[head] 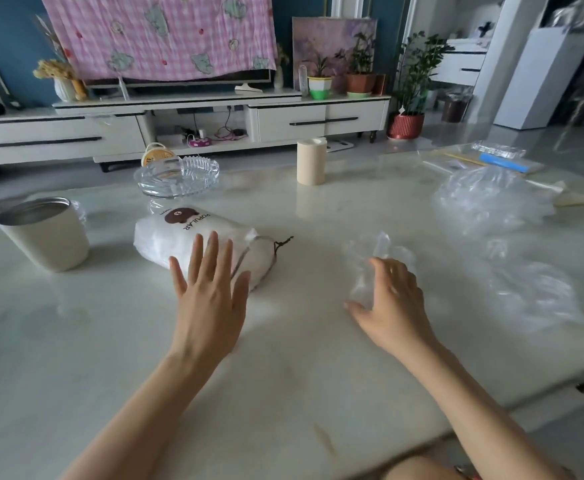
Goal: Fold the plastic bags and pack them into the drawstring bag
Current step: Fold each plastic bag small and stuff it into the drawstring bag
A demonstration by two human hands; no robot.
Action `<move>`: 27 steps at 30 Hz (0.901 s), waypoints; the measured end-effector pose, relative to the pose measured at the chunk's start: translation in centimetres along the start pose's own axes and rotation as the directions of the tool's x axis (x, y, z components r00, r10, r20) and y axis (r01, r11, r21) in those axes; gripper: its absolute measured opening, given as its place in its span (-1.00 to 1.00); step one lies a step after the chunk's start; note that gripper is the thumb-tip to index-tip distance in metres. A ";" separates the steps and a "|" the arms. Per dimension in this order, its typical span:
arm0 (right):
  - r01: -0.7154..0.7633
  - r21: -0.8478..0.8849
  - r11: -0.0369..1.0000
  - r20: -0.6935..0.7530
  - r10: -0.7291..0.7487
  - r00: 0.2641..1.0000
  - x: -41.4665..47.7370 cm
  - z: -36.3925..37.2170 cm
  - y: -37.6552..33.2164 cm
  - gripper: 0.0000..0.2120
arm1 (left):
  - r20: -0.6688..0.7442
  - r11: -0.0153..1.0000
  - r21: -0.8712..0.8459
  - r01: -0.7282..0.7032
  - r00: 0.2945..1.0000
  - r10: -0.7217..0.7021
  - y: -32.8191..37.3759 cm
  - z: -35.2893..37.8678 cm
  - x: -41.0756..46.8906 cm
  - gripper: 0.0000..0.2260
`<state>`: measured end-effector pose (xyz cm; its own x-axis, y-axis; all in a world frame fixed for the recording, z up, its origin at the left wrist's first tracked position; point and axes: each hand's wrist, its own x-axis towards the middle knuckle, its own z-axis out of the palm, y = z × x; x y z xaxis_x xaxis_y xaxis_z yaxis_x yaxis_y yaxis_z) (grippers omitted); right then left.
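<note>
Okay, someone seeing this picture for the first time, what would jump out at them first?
Over the pale table, the left hand spreads open over the white drawstring bag with a bear print, centre-left, while the blurred right hand touches a crumpled clear plastic bag to its right. Behind, a pink checked cloth drapes the television.

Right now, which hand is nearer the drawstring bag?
Left. The left hand lies over the drawstring bag; the right hand is off to its right, on a plastic bag.
</note>
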<state>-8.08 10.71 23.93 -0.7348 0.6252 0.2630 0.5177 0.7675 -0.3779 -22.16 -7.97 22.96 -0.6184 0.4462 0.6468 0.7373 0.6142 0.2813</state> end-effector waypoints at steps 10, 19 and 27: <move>0.362 0.376 0.853 0.083 -0.421 0.903 -3.5 -2.5 1.7 -0.57 | 0.127 0.794 -0.369 -0.483 0.821 0.557 5.1 -1.1 -2.5 -0.43; 0.253 0.456 0.853 0.225 -0.385 0.895 -6.3 -3.8 2.0 -0.29 | 0.173 0.780 -0.440 -0.445 0.810 0.560 5.7 0.0 -3.8 -0.71; 0.176 0.569 0.803 0.077 -0.266 0.961 -4.8 -2.2 3.4 -0.92 | 0.291 0.867 -0.396 -0.302 0.854 0.430 4.5 -0.1 -3.4 -0.64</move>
<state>-1.84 10.62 23.39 -0.8775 0.3859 0.2848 0.0366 0.6459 -0.7625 -16.73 -6.83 22.10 -0.2902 0.8352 0.4671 0.9338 0.1405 0.3290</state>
